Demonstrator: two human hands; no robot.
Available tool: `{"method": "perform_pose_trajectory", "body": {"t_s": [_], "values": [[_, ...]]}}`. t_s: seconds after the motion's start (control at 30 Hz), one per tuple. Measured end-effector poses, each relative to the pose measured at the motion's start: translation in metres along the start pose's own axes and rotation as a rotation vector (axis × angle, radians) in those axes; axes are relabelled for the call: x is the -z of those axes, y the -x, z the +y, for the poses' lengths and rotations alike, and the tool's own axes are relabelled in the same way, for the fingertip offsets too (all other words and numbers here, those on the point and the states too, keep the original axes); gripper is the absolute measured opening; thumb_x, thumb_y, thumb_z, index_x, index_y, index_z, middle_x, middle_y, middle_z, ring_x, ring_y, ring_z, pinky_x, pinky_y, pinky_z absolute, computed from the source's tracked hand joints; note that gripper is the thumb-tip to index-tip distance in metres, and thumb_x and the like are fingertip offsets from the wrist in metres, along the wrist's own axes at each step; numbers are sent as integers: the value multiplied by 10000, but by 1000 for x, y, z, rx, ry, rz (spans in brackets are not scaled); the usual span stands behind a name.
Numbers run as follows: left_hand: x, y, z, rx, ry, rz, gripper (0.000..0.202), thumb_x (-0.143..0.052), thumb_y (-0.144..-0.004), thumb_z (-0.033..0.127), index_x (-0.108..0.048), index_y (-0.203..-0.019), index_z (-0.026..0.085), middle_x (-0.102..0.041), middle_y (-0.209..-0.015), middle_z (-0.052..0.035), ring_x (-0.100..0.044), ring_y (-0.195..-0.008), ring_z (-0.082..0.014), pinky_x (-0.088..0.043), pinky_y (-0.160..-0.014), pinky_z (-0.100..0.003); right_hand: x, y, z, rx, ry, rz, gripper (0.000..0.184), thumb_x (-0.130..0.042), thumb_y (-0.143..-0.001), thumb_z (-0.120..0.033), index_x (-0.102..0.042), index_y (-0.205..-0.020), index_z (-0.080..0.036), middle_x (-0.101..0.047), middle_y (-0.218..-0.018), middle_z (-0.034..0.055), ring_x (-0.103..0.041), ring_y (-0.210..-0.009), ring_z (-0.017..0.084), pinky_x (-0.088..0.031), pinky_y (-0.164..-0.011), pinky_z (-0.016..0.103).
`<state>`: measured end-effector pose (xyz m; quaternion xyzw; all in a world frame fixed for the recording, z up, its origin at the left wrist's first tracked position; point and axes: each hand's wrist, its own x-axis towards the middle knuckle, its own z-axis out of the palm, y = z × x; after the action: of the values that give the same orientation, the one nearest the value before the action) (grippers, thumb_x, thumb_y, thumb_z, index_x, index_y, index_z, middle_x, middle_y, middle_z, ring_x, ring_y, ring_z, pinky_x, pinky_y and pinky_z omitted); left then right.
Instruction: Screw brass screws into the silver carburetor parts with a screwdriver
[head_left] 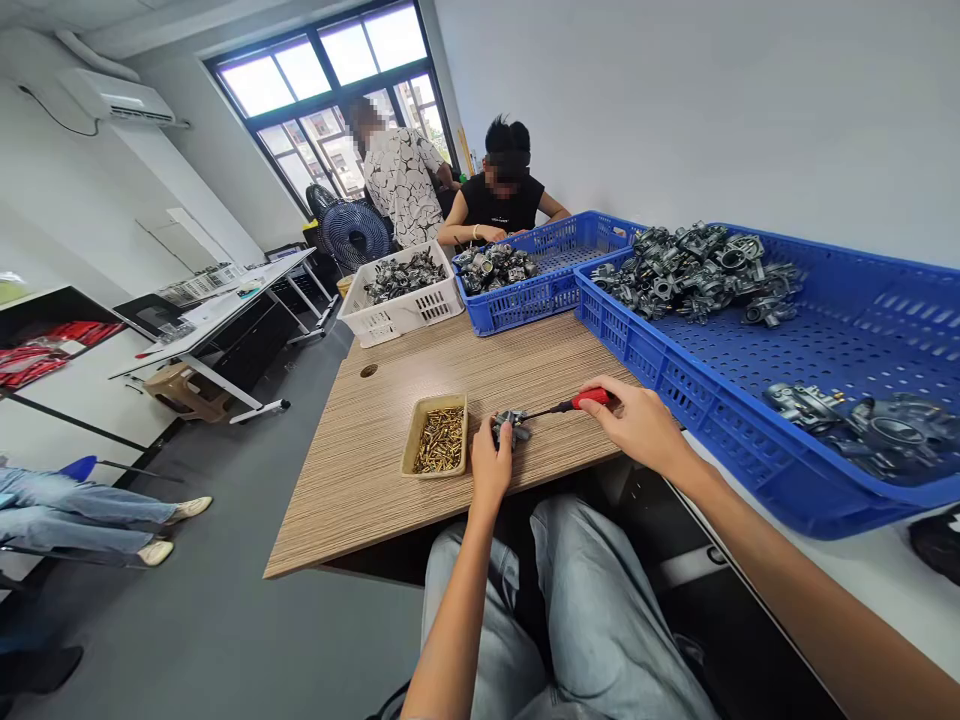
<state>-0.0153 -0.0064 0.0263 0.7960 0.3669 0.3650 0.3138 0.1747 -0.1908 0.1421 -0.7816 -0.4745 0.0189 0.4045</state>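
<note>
My left hand is closed around a grey metal carburetor on the wooden table, near its front edge. In my right hand is a screwdriver with a red handle. Its dark shaft points left, and the tip meets the carburetor's right side; the exact contact is too small to make out. Just left of my left hand stands a small cream tray, filled with small brass parts that look like jets or screws.
A large blue crate with piled carburetors stands on the right. Behind are another blue crate and a white crate, both holding metal parts. A seated person works across the wooden table; another stands by the window.
</note>
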Motion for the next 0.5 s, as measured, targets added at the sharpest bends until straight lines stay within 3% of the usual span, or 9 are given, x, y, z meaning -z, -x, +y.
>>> {"method": "perform_pose_trajectory", "body": {"t_s": [0.27,0.5], "values": [[0,0,0,0,-1,-5,494,-438,-1085,547,-606,-1391,198,-723,-1351,-172,-657,-1283,-325,-492,-1125,-493,0,-1,4,121,-51,-64,187,-596,-1038,-346,-698,-1189,-304,-788,-1184,1,-724,-1022,238,-508,-808,347],[-1,0,-1,-6,-33,0,512,-429,-1086,558,-605,-1391,187,-733,-1316,-183,-675,-1233,-331,-518,-1082,-495,-1,1,0,226,-105,-63,193,-579,-1051,-308,-695,-1206,-300,-770,-1195,20,-725,-1054,242,-543,-930,387]]}}
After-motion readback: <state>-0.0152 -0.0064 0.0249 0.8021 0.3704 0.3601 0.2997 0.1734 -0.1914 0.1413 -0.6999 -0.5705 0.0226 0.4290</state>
